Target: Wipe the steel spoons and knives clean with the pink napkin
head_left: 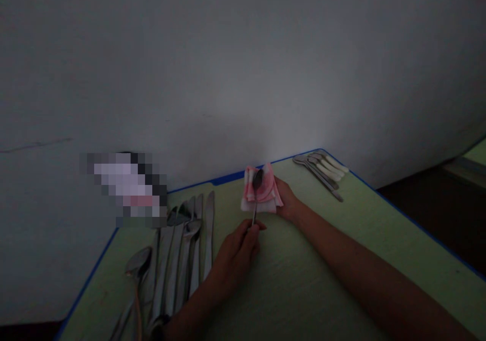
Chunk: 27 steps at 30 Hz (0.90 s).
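My left hand (pixel 239 247) is closed round the handle of a small metal spoon (pixel 257 180), whose bowl points away from me. Behind that bowl lies a folded pink and white cloth (pixel 271 199), held up by my right hand (pixel 285 198). The right fingers are mostly hidden behind the cloth. Whether the spoon's bowl presses on the cloth or sits just in front of it, I cannot tell. Left of my left forearm lies a row of metal cutlery, with a table knife (pixel 209 229) nearest the hand and a large spoon (pixel 138 262) farther left.
On the green table (pixel 304 280) with a blue edge, several spoons and forks (pixel 322 171), some with pale handles, lie at the far right corner. A blurred-out object (pixel 129 184) stands at the back left corner. A grey wall (pixel 243 67) rises behind the table.
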Tool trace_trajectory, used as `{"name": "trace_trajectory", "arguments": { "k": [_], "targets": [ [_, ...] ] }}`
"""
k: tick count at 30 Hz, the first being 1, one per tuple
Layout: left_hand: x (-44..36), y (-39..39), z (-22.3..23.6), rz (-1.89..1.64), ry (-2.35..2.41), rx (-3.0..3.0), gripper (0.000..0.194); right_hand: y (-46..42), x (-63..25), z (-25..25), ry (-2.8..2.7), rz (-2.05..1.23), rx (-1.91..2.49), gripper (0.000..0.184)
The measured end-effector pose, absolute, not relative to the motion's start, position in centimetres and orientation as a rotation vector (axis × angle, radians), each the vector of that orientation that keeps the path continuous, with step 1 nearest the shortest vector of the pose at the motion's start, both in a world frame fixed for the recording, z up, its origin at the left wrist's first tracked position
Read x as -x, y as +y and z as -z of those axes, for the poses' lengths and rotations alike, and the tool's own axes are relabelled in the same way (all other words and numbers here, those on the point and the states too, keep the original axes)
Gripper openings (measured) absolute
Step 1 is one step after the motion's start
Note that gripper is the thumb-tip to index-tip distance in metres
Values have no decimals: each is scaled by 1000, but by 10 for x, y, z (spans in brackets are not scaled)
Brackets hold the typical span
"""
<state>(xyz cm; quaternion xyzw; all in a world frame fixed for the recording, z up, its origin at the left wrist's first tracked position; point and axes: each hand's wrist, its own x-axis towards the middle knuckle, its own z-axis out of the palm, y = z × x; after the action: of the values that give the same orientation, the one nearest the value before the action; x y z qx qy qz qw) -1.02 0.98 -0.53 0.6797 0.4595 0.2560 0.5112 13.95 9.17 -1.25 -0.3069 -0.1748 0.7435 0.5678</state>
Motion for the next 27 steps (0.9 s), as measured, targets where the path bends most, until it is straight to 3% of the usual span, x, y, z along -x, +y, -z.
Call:
{"name": "trace_trajectory", "arguments": {
  "k": [27],
  "targets": [
    [10,10,5,-571,1106,-1700,37,95,-140,19,-429,-1745,698,30]
  ]
}}
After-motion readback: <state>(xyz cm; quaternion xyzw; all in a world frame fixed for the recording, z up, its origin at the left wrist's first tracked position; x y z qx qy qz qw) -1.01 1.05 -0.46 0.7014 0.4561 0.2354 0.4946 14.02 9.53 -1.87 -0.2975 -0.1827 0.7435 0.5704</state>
